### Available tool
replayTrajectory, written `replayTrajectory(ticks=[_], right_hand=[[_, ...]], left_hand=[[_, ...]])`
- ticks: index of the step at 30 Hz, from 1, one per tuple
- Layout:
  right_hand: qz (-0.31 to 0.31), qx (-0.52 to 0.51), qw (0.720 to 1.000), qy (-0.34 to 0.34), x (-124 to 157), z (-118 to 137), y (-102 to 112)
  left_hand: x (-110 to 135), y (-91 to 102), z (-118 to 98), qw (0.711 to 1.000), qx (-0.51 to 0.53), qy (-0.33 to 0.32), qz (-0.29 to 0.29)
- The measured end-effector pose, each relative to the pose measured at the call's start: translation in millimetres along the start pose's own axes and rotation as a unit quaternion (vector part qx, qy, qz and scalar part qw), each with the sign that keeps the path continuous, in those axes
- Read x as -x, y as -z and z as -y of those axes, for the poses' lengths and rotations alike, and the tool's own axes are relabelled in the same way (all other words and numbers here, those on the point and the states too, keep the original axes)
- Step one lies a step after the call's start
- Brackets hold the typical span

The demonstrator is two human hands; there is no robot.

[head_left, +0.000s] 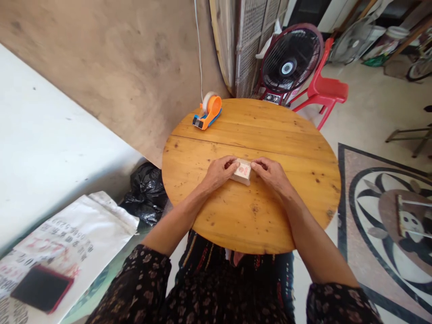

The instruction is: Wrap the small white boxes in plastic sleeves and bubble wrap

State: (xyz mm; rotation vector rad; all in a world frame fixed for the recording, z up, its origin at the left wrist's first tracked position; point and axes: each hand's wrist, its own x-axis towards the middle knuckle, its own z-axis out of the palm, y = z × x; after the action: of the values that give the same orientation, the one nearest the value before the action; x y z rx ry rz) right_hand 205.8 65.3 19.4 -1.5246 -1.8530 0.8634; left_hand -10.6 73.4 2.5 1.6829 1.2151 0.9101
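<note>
A small, pale cardboard box with red print on top rests on the round wooden table. My left hand grips its left side, thumb on the upper edge and fingers curled behind. On the other side, my right hand pinches the far right corner between thumb and fingers. Both forearms lie over the table's near edge. Some fingertips are hidden behind the box and the hands.
An orange and blue tape dispenser with a roll of clear tape stands at the table's back left. Beyond the table are a fan and a red chair. To the left lie a black plastic bag and a phone on a white sack.
</note>
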Motion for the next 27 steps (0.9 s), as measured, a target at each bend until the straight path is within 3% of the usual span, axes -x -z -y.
replayTrajectory(ticks=[5,15,27], right_hand=[[-0.018,0.061,0.998,0.005,-15.2,-3.9,2.4],[0.051,0.098,0.994,0.01,-43.2,-3.4,0.2],[-0.016,-0.098,0.995,0.025,-45.5,-17.2,-16.8]], left_hand=[[-1.4,-3.0,6.1,0.999,0.0,0.023,-0.027],[-1.0,-2.1,5.7,1.0,-0.001,0.011,-0.021],[1.2,-0.6,-3.6,0.999,-0.04,0.008,0.007]])
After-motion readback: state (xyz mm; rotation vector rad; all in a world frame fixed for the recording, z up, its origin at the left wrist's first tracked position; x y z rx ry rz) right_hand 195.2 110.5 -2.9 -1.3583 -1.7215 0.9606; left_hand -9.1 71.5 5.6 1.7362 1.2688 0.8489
